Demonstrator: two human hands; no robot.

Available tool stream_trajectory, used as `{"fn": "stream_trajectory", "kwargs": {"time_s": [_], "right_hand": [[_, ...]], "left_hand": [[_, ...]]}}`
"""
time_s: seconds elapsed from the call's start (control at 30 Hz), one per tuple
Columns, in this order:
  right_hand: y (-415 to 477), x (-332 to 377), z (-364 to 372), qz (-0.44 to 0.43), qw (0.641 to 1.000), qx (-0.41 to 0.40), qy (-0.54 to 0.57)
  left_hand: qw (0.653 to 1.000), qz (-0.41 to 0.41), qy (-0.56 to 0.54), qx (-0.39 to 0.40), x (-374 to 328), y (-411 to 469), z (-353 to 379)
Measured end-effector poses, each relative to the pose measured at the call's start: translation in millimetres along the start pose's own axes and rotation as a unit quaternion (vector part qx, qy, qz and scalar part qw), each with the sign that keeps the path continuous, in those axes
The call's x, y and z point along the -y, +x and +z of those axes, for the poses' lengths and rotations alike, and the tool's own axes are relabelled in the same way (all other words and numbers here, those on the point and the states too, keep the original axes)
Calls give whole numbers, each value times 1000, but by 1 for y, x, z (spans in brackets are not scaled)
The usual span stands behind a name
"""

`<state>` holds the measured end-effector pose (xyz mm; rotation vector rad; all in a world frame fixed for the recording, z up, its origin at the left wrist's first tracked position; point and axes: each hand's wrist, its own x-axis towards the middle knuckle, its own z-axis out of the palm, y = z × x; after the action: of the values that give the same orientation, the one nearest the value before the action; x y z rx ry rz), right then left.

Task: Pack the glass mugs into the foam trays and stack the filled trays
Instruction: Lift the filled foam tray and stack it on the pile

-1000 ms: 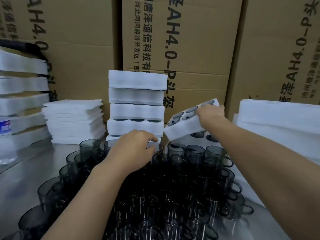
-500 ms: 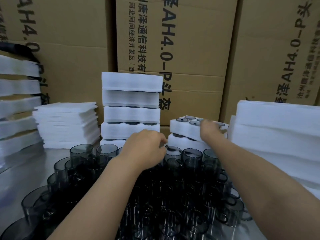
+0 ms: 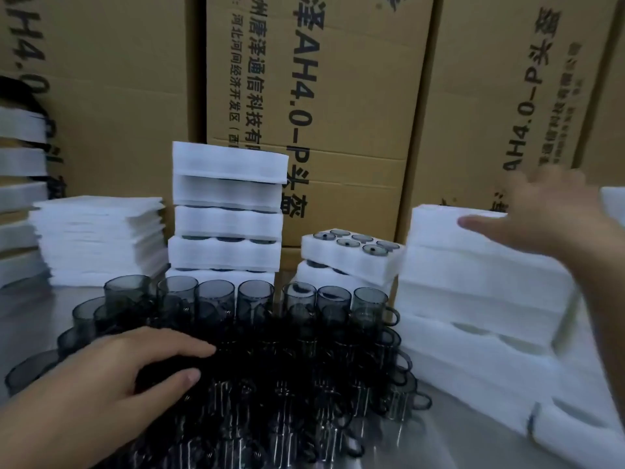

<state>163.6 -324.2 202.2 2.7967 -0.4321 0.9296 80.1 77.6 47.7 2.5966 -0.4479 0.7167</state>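
Note:
A dense cluster of dark smoked-glass mugs [image 3: 257, 333] covers the steel table in front of me. My left hand [image 3: 135, 363] rests over the mugs at the near left, fingers loosely spread, holding nothing. A filled white foam tray [image 3: 351, 257] with mug bottoms showing lies tilted on a second filled tray behind the mugs. My right hand [image 3: 554, 221], blurred and with fingers straight, hovers over the top of the stack of empty foam trays [image 3: 480, 286] at the right. A tall stack of filled trays [image 3: 226, 211] stands at the back centre.
A pile of thin white foam sheets [image 3: 98, 238] sits at the back left, with more foam pieces [image 3: 20, 184] along the left edge. Large cardboard boxes [image 3: 304, 96] form a wall behind everything. Bare steel table [image 3: 27, 309] shows at the left.
My right hand has let go of the filled tray, now lying on the short stack, and swung right over the empty trays. My left hand has drawn back and down over the near mugs.

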Motion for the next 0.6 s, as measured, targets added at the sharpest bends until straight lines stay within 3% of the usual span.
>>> {"fn": "stream_trajectory", "kwargs": {"time_s": [0.07, 0.13, 0.27, 0.43, 0.6], "right_hand": [[15, -22, 9, -4, 992, 122, -3], [19, -30, 23, -55, 983, 167, 54], [17, -35, 36, -102, 980, 85, 151], [-4, -39, 16, -141, 981, -15, 136], [-70, -28, -20, -250, 946, -156, 136]], "left_hand": [[999, -30, -15, -35, 1, -11, -7], [997, -52, -39, -44, -6, -19, -7], [991, -25, -123, -38, -38, -33, 16], [978, -46, -187, -84, -50, -48, 55], [960, -79, -256, -83, -44, -53, 70]]}}
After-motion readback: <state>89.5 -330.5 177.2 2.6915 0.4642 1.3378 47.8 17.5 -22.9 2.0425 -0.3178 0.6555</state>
